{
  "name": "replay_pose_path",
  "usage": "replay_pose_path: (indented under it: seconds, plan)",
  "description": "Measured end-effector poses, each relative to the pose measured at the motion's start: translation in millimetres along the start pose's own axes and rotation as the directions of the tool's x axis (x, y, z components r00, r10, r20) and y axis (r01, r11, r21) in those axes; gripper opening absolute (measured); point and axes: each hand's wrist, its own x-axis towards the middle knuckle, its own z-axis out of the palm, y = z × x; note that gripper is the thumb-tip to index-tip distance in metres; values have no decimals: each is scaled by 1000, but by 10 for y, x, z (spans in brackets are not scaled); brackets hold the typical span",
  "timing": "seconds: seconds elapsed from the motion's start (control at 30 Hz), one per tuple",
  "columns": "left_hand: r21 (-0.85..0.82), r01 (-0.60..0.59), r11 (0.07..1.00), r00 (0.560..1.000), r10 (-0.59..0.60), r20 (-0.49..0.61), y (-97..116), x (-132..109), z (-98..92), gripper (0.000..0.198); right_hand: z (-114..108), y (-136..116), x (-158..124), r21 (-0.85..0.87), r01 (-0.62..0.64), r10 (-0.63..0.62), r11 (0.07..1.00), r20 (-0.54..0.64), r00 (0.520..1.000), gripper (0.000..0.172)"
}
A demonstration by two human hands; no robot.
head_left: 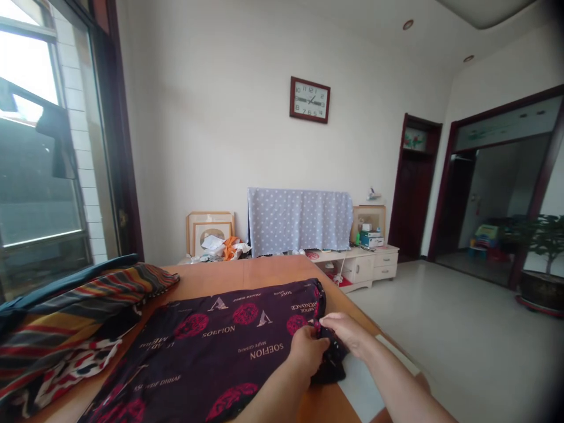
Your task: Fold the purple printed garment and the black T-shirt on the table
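A dark purple garment (pixel 211 352) with pink round motifs and pale lettering lies spread flat on the wooden table (pixel 264 267). At its right edge, where the cloth is bunched and gathered, both hands work close together. My left hand (pixel 308 349) pinches the gathered edge from the near side. Just beyond it, my right hand (pixel 341 329) is closed on the same edge, its fingertips at the fabric. A crumpled dark part of the garment hangs below the hands near the table's edge.
Striped and patterned clothes (pixel 88 317) are heaped on the table's left side. Beyond the table stands a white low cabinet (pixel 383 267), beside a cloth-covered object (pixel 299 220). A potted plant (pixel 546 247) is at the right. Pale sheet (pixel 365 382) lies by the right edge.
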Motion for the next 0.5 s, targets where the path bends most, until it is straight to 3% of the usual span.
replay_pose_path:
  seconds: [0.07,0.17,0.33,0.5]
  plan:
    - [11,29,1000,999,-29,-36,-20,57,23,28,-79,-8,82,6,-94,94,996,0,996,17]
    - [43,66,997,995,-63,-77,-35,111,37,23,-237,-35,307,18,-161,162,987,-99,982,17]
    - [50,108,993,993,-105,-51,-62,139,26,20,-405,-118,787,73,-119,136,990,-321,937,15]
    - [26,79,997,996,-78,-49,-44,107,-1,31,-344,-209,1173,145,-55,100,988,-329,939,17]
